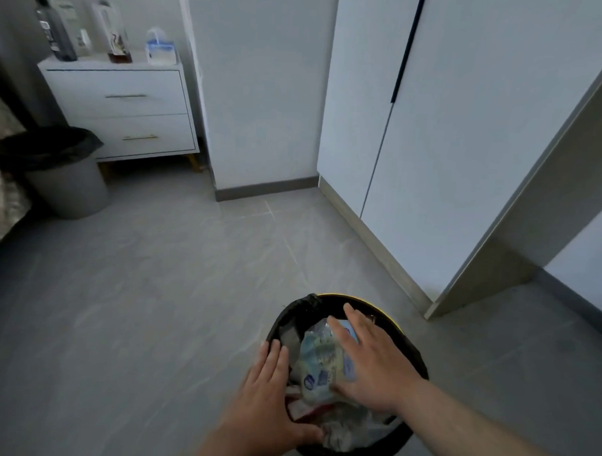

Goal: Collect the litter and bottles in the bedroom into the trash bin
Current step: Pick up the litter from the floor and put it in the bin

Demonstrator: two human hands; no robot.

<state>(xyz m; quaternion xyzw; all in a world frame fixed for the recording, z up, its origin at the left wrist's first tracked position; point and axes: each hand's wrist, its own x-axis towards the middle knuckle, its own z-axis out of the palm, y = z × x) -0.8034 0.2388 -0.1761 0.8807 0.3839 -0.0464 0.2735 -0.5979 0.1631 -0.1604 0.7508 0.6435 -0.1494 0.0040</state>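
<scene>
Trash bin (410, 337): holding crumpled bottles (322, 358) and litter.
Right hand (370, 363): pressing flat, fingers spread apart.
Left hand (269, 397): lying open on the rim.

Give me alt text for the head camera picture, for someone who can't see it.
Two bare hands press down on crumpled plastic litter in a black-lined trash bin on a grey floor: the right hand lies flat on the litter, the left hand rests at the bin's near-left rim. Behind stand a white nightstand holding bottles, a second grey bin and white wardrobe doors.
</scene>
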